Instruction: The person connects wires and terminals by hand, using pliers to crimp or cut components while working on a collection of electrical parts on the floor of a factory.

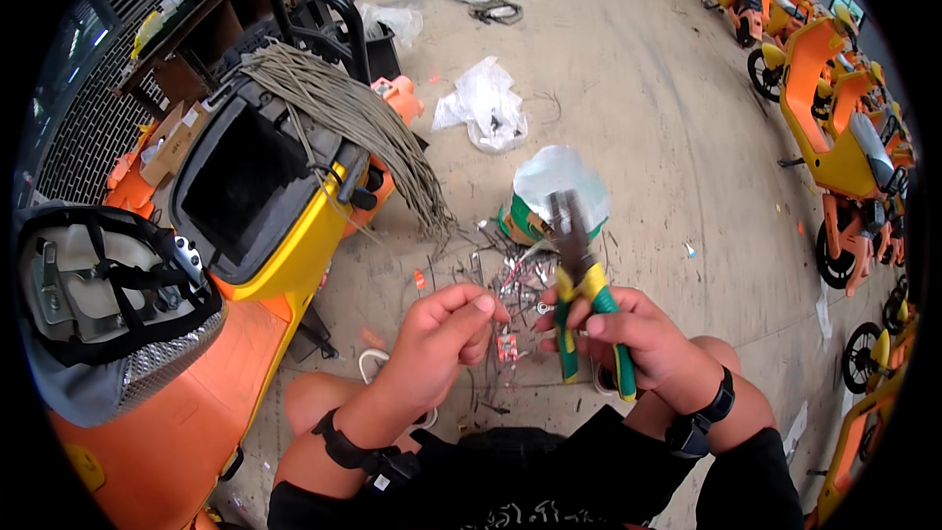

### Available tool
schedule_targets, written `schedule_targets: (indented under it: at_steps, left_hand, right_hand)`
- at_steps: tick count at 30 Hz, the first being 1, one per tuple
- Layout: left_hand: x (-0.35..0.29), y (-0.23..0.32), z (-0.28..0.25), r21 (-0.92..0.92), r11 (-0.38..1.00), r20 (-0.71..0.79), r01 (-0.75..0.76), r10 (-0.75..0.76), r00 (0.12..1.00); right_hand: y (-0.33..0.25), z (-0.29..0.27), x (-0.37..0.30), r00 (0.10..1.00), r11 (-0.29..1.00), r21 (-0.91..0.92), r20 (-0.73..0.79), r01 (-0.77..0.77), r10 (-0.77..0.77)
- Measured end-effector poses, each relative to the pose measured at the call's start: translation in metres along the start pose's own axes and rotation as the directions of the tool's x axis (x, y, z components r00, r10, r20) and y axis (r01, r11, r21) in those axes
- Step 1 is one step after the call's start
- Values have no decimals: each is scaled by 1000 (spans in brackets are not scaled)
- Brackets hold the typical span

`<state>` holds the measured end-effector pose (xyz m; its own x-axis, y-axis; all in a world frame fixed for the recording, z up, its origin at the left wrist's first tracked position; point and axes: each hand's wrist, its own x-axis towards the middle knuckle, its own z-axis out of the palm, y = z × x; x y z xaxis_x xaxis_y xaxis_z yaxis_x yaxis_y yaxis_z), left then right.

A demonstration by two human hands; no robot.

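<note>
My right hand (633,329) is closed around a pair of pliers (577,255) with green and yellow handles. The metal jaws point up and away from me, and the handles are spread apart. To the left of it, my left hand (446,339) is closed in a pinch, thumb against index finger. What it pinches, if anything, is too small to make out. Below and between both hands, cut wire scraps (515,275) and small parts lie scattered on the floor. A small orange piece (506,347) is among them. Just beyond the pliers stands a green container (517,221) topped with pale plastic.
On my left is a yellow and orange scooter body (294,255) with a bundle of grey-brown cables (343,113) draped over it. A grey, black-strapped object (118,324) rests nearby. White plastic bags (483,103) lie ahead. Several orange scooters (819,108) line the right side.
</note>
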<state>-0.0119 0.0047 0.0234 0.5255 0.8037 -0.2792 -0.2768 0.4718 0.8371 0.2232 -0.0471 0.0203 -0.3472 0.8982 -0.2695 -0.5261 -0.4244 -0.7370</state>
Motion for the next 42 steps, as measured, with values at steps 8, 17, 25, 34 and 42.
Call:
schedule_targets:
  at_steps: [8,17,25,34,42]
  left_hand:
    - [-2,1,0,258,964,-9,68,-68,998]
    - [3,-22,-10,535,843,161,55,-166,973]
    - [-4,-21,-11,557,830,242,-8,-153,958]
    - [-8,-13,1,635,773,253,-1,-207,945]
    - [-13,-15,8,517,848,247,119,-280,928]
  right_hand:
    - [-30,-16,2,859,808,-414,-108,418,-500]
    - [-4,11,6,725,-26,-859,448,511,-523]
    - [-1,14,2,729,-164,-825,556,540,-398]
    - [6,11,1,761,-69,-845,510,530,-400]
    - [8,6,2,805,90,-855,439,511,-399]
